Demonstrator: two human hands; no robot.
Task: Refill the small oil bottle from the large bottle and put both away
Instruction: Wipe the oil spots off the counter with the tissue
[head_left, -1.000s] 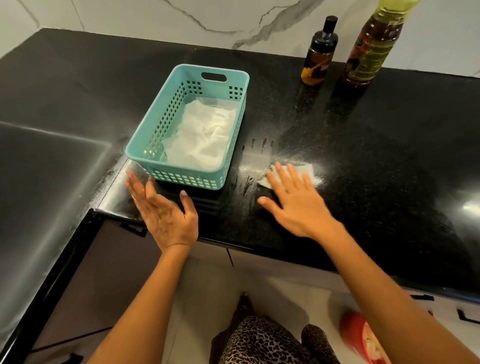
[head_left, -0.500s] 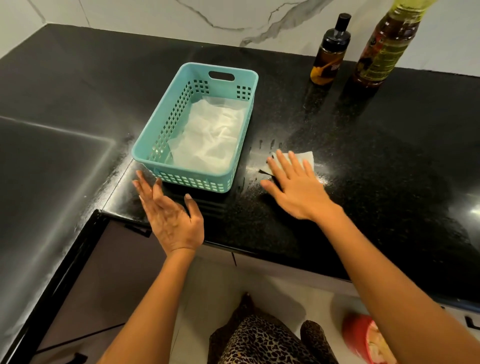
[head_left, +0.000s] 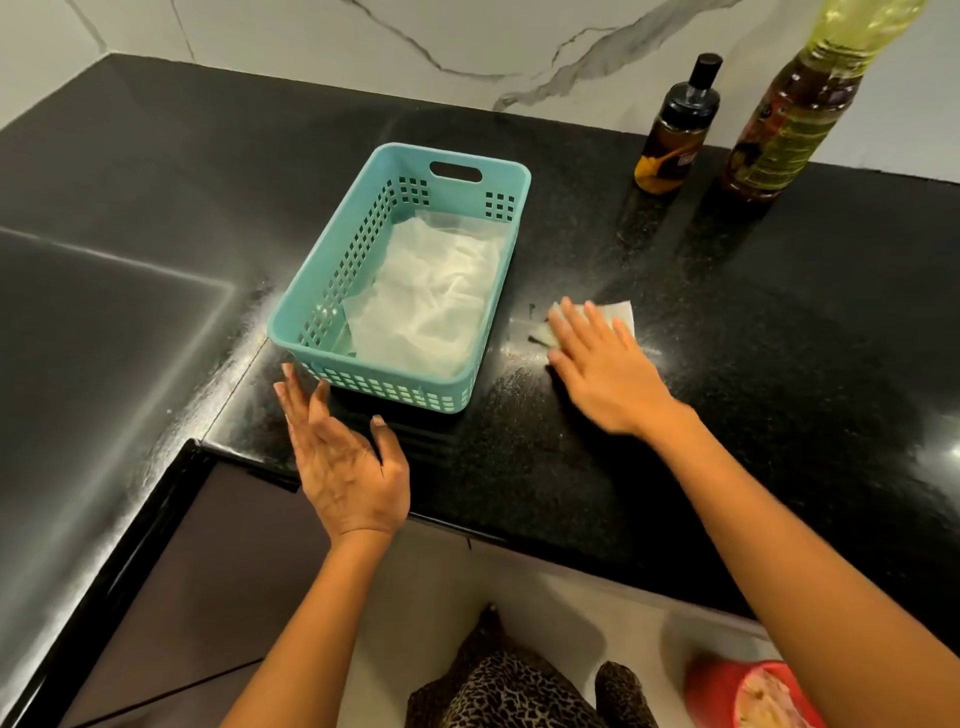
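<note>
The small oil bottle (head_left: 675, 140) with a black pump top stands at the back of the black counter by the wall. To its right stands the large oil bottle (head_left: 795, 124), its top cut off by the frame. My right hand (head_left: 602, 369) presses flat on a white paper towel (head_left: 613, 314) on the counter, right of the basket. My left hand (head_left: 343, 457) hovers open with fingers spread at the counter's front edge, just before the basket's near left corner, holding nothing.
A teal plastic basket (head_left: 498, 171) lined with white paper sits mid-counter. The black counter (head_left: 779, 364) shows oily smears near the towel. A dark sunken surface (head_left: 104, 322) lies to the left. A red bin (head_left: 748, 691) stands on the floor below right.
My right hand has slid the paper towel a little farther from me across the counter. My left hand has stayed by the basket's corner.
</note>
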